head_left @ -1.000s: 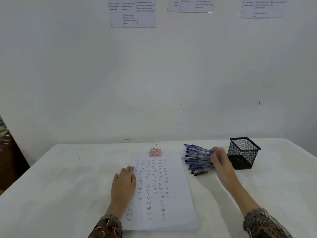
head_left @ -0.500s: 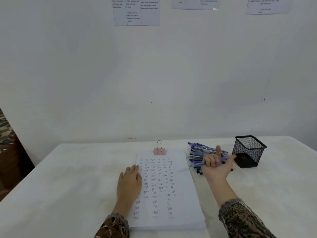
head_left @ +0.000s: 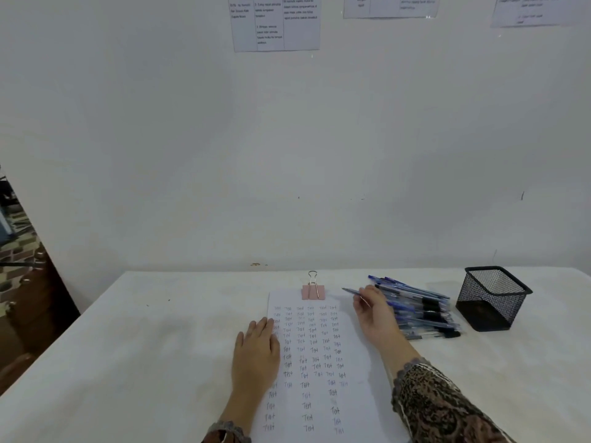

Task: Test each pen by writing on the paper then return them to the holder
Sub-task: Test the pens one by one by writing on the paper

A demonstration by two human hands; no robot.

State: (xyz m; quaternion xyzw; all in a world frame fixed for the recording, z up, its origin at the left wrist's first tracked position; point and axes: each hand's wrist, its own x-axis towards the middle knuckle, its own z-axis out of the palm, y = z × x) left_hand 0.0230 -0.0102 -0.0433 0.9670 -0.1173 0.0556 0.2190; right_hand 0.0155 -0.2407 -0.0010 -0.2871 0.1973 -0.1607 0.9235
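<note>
Now right hand (head_left: 372, 314) pinches pen (head_left: 351, 291) above paper (head_left: 319, 362); left hand (head_left: 257, 350) flat, fingers relaxed, on paper.

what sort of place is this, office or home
Probably a plain indoor work station; office or home is unclear. Printed sheets hang on the wall, and the white table holds clipped paper full of test words, pens and a mesh holder.

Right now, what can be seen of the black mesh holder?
The black mesh holder is a square-mouthed cup of what looks like metal wire mesh, with a solid rim. It stands upright on the white table, just right of the pen pile. No pen sticks out of it.
</note>
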